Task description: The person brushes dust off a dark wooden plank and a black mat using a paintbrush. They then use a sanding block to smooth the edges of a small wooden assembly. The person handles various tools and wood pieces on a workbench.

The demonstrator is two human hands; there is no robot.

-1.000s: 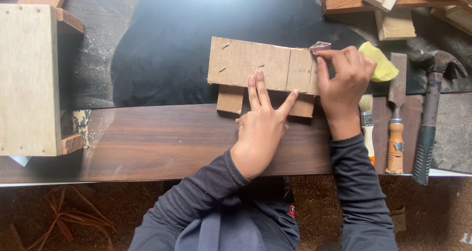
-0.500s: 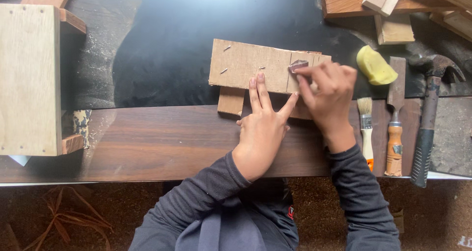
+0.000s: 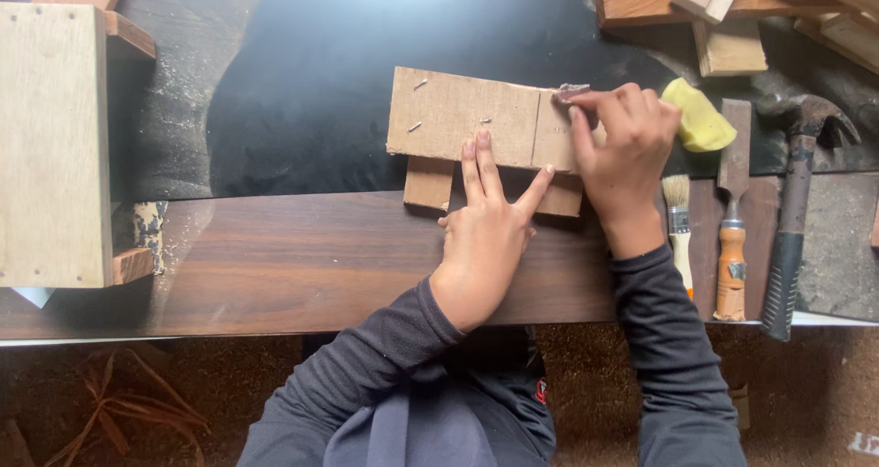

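A flat wooden board (image 3: 462,114) with two short cross battens under it is seen lying near the middle of the table (image 3: 302,266), partly on the dark matte surface toward the far edge and partly over the brown wooden plank that runs along the near edge. Several small nails are visible in the board's top face.

The left hand (image 3: 485,224) is laid on the near edge of the board, fingers spread and pressed flat, with the index and middle fingertips resting on the top face and the thumb stretched toward the right batten. Nothing is gripped by it; the board is simply held down.

The right hand (image 3: 623,146) is placed over the board's right end, its fingers curled and pinched on a small dark scrap, apparently sandpaper (image 3: 572,92), which is pressed against the board's far right corner. The two hands are held apart, the left just beside the right wrist.

Just right of the right hand, a yellow sponge-like block (image 3: 700,116) is seen touching or nearly touching the knuckles. Further toward the right edge of the table a small paintbrush (image 3: 678,220), a wooden-handled chisel (image 3: 732,211) and a hammer (image 3: 795,201) are laid side by side. Offcuts of timber (image 3: 723,18) are piled at the far right corner, and a pale wooden box (image 3: 55,142) stands at the left edge.
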